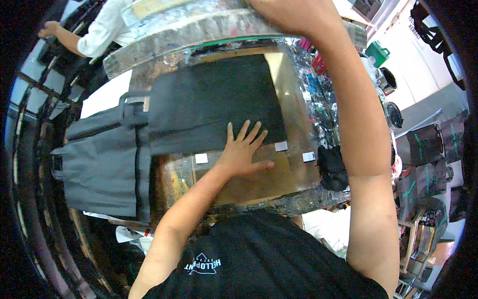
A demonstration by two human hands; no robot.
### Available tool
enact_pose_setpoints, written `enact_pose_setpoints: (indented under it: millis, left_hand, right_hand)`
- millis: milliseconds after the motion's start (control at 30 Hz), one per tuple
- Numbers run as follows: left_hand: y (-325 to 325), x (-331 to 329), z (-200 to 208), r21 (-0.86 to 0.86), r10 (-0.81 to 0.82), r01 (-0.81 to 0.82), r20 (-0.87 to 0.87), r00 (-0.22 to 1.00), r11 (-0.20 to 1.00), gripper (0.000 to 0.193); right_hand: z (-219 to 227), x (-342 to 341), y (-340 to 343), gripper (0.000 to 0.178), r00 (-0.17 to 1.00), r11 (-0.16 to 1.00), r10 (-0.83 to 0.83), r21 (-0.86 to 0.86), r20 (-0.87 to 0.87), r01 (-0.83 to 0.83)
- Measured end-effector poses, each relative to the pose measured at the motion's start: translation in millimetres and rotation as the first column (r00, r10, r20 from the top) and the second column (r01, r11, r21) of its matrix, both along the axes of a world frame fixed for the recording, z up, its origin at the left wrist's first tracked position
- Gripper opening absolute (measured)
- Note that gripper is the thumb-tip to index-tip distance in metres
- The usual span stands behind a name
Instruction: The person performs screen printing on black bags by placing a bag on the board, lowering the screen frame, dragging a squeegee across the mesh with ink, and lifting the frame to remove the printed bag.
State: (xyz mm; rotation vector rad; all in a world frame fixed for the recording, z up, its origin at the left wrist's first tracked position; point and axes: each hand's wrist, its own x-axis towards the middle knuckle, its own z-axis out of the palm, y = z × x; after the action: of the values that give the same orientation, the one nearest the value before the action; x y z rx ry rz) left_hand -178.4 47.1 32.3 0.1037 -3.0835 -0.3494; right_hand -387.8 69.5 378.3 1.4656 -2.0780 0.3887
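Note:
A flat black cloth bag panel (214, 94) lies on a stained brown work board (279, 179). My left hand (243, 152) rests on its near edge, fingers spread, with the thumb over the bare board. Above the far side of the cloth stands a raised screen-printing frame (219, 30), whitish and paint-smeared, a green strip along its lower edge. My right arm reaches far forward, and my right hand (289, 15) is at the frame's top; its fingers are cut off by the picture's edge. To the left, more black bags with handles (102, 169) adjoin the panel.
Small pale squares (281, 146) sit on the board near my left hand. A crumpled black cloth (332, 168) lies at the right edge. Beyond are a green jug (377, 54) and several tins (393, 114). Another person's white-sleeved arm (102, 35) shows at upper left, beside dark racks (37, 149).

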Motion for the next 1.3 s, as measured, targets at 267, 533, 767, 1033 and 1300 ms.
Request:
enact_pose_setpoints:
  millis: [267, 533, 767, 1033, 1300]
  left_hand:
    - [28.5, -41.0, -8.6, 0.02, 0.012, -0.009, -0.139, 0.99, 1.0, 0.109]
    - [43.1, -14.7, -2.3, 0.04, 0.12, -0.115, -0.134, 0.984, 0.993, 0.108]
    - [10.2, -4.7, 2.9, 0.077, 0.191, -0.181, -0.154, 0.969, 0.98, 0.093]
    - [11.3, -11.9, -14.2, -0.044, 0.198, -0.206, -0.147, 0.969, 0.978, 0.086]
    - [41.2, -31.1, -12.7, 0.013, 0.221, -0.223, -0.207, 0.953, 0.975, 0.104]
  right_hand:
    - [0.1, -8.7, -3.1, 0.059, 0.983, 0.99, 0.136, -0.042, 0.126, -0.131]
    - [15.3, 16.4, 4.0, 0.061, 0.963, 0.982, -0.12, 0.17, 0.242, 0.08]
    - [2.2, 9.3, 12.1, 0.065, 0.983, 0.993, 0.067, 0.081, 0.171, -0.082]
    - [7.4, 3.0, 3.0, 0.066, 0.982, 0.995, 0.049, 0.076, 0.183, -0.064]
    - [-0.4, -9.3, 1.7, 0.066, 0.982, 0.994, 0.078, 0.06, 0.172, -0.089]
